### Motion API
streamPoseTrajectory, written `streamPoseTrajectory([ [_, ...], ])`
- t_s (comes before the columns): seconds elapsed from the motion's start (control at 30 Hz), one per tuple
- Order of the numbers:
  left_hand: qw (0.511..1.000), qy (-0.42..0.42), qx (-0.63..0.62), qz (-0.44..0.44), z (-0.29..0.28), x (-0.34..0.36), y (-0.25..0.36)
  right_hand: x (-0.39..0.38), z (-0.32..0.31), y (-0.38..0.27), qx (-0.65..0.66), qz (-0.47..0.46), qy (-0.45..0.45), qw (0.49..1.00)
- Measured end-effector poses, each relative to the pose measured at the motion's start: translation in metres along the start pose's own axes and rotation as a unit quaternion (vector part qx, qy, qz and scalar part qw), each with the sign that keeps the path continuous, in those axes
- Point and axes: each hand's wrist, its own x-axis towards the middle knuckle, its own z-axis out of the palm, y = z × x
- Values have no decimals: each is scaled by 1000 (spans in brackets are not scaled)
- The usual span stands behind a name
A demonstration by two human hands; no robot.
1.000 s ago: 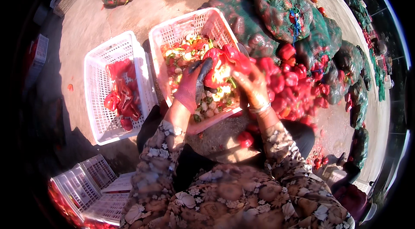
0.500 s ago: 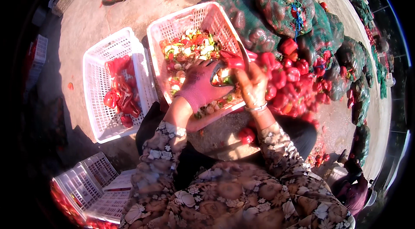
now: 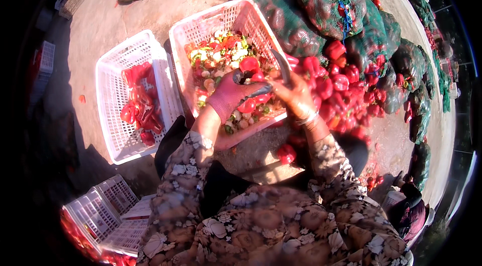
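Floor [image 3: 175, 7] is concrete, mostly sunlit. Clock is centred on the view.

Green mesh sacks [image 3: 331, 15], full, heaped at 1 to 2 o'clock. Loose red pepper pile [image 3: 334, 92] at 2 to 3, spilling against their near side. White crate stack [image 3: 103, 216] at 8, stood tilted. Pink-looking crate [image 3: 176, 40] at 12, slanted, under both hands. White crate [image 3: 159, 82] at 9, just beside it, red pepper pieces [image 3: 143, 108] lying inside along its 3 o'clock half.

Left hand [image 3: 231, 96], pink glove with dark fingers, over the pink crate: fingers curled, thumb out toward 3. Can't tell whether they grip anything. Right hand [image 3: 297, 97], bare, bracelet on wrist, at the crate's 3 o'clock side: fingers closed round what looks like a knife [image 3: 282, 66], curved grey blade pointing to 11.

Single red pepper [image 3: 286, 154] on the floor at 4 to 5. Red chunk [image 3: 249, 64] just past the left fingers at 12. Smallest: pale and green scraps [image 3: 218, 55] filling the pink crate's bottom.
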Motion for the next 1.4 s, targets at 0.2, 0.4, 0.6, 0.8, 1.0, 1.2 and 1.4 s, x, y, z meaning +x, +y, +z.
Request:
streamPoseTrajectory([
  [0.2,1000,-12,27,2,12,2,7,-13,0,7,114,46,-38,992],
  [0.4,999,-14,-28,18,19,-11,16,-3,9,6,85,3,-19,996],
  [0.6,999,-27,-15,19,9,-9,13,-1,4,26,137,19,-24,990],
  [0.8,999,-9,4,32,4,-8,-1,-8,-2,39,166,92,-31,981],
  [1.0,981,14,84,177,-11,3,-19,4,8,32,271,81,55,957],
  [1.2,982,101,61,149,-27,-3,11,4,-12,46,285,12,112,952],
  [1.4,876,183,412,168,-35,-14,16,1,-31,13,161,-23,34,986],
])
